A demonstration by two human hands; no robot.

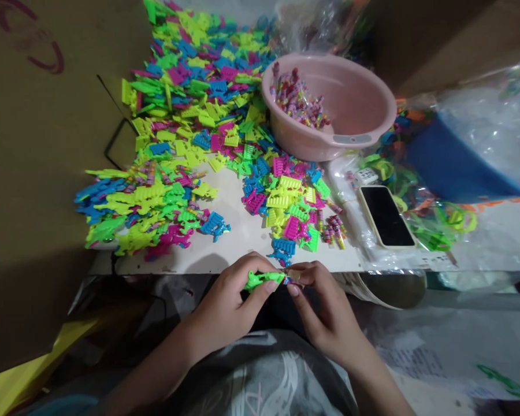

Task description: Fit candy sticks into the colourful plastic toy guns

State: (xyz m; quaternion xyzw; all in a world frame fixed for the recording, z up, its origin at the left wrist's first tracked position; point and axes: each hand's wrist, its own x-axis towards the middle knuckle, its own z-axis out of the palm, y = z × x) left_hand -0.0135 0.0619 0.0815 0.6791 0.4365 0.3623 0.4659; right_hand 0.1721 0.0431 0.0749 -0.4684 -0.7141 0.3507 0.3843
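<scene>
At the table's front edge, my left hand (pixel 238 294) grips a bright green plastic toy piece (pixel 262 280) between thumb and fingers. My right hand (pixel 320 303) pinches a small multicoloured stick (pixel 288 279) against the right end of that piece; the fingertips partly cover it. Just beyond my hands lies a pile of blue, pink, yellow and green comb-like toy pieces (pixel 290 199). Several striped sticks (pixel 334 231) rest at its right side. To the left is a heap of pieces (pixel 143 208) with similar sticks among them.
A large heap of loose toy pieces (pixel 199 75) covers the back left. A pink basin (pixel 355 98) holds many striped sticks. A phone (pixel 387 216) lies on clear plastic bags at the right, near a blue sheet-like object (pixel 463 162). Cardboard (pixel 60 173) stands at the left.
</scene>
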